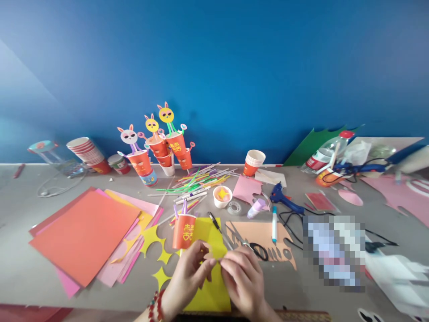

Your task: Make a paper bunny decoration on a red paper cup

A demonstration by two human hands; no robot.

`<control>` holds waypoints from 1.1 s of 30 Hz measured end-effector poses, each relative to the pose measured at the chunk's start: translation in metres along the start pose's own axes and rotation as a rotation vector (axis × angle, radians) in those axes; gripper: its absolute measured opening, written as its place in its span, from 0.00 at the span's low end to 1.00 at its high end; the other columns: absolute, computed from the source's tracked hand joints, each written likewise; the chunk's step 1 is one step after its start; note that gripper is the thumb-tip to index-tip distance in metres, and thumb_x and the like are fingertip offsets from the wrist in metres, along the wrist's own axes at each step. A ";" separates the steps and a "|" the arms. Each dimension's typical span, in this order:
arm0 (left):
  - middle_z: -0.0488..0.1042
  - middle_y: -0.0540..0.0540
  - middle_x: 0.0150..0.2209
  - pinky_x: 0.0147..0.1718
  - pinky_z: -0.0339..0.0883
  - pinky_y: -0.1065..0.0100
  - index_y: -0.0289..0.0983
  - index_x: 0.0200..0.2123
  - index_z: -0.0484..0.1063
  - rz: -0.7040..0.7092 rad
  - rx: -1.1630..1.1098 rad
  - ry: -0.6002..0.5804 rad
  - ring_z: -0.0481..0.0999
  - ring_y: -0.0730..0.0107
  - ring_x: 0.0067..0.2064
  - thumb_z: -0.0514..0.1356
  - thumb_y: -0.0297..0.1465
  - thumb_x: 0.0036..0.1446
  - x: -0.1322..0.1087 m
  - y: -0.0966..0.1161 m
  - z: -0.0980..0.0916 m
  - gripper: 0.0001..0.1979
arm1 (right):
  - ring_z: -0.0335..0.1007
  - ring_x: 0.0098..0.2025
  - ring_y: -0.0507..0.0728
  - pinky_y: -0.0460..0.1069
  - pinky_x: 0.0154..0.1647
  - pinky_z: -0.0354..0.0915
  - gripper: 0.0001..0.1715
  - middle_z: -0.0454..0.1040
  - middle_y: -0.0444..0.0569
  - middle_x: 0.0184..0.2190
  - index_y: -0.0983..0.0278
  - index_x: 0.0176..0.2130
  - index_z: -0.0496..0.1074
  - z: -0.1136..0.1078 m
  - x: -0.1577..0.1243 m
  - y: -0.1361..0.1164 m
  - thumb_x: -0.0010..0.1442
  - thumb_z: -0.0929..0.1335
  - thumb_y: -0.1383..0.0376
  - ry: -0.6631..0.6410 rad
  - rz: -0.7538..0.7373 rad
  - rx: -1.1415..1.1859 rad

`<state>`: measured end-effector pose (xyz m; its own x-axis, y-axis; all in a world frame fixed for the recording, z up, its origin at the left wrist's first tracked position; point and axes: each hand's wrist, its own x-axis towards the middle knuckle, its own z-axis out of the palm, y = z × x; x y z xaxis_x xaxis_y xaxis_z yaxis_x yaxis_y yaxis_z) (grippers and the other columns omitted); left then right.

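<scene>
Yellow paper in a flat sheet [214, 293] lies at the near middle of the grey table [261, 295], partly hidden by two bare hands. Just above it is a small pale piece [209, 256], so covered by fingers that its shape is hard to make out. The left hand [191, 272] has its thumb and fingers pinched on it. The right hand [244, 275] is close beside, fingers bent in; I cannot tell if it grips the piece too. Far from the left hand stands a red paper cup with gold writing [184, 232], two purple sticks [183, 206] poking out, its bottom partly hidden. To the right and farther back, a small white paper cup [221, 205] holds yellow and orange bits [223, 193]. On the far left, many paper cups with white rims [86, 152] sit inside each other, tipped over. A clear plastic bottle with a red cap [330, 150] is at the far right, its bottom partly hidden. Near right, a blocky blur [331, 252] covers something, and white sheets [398, 281] are cut off by the edge.
</scene>
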<state>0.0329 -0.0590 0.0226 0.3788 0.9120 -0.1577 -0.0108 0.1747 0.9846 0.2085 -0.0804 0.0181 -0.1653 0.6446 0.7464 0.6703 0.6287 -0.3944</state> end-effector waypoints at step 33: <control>0.72 0.47 0.38 0.26 0.66 0.76 0.41 0.46 0.67 0.405 0.597 0.187 0.70 0.74 0.28 0.53 0.30 0.67 -0.009 0.010 -0.026 0.06 | 0.79 0.29 0.59 0.46 0.20 0.69 0.22 0.71 0.44 0.31 0.60 0.44 0.65 0.021 -0.017 0.012 0.60 0.69 0.47 -0.245 1.016 0.795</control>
<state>0.0053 -0.0561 0.0323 0.2874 0.9193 0.2690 0.4089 -0.3717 0.8334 0.2046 -0.0750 -0.0105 -0.0249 0.9881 -0.1518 -0.0198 -0.1523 -0.9881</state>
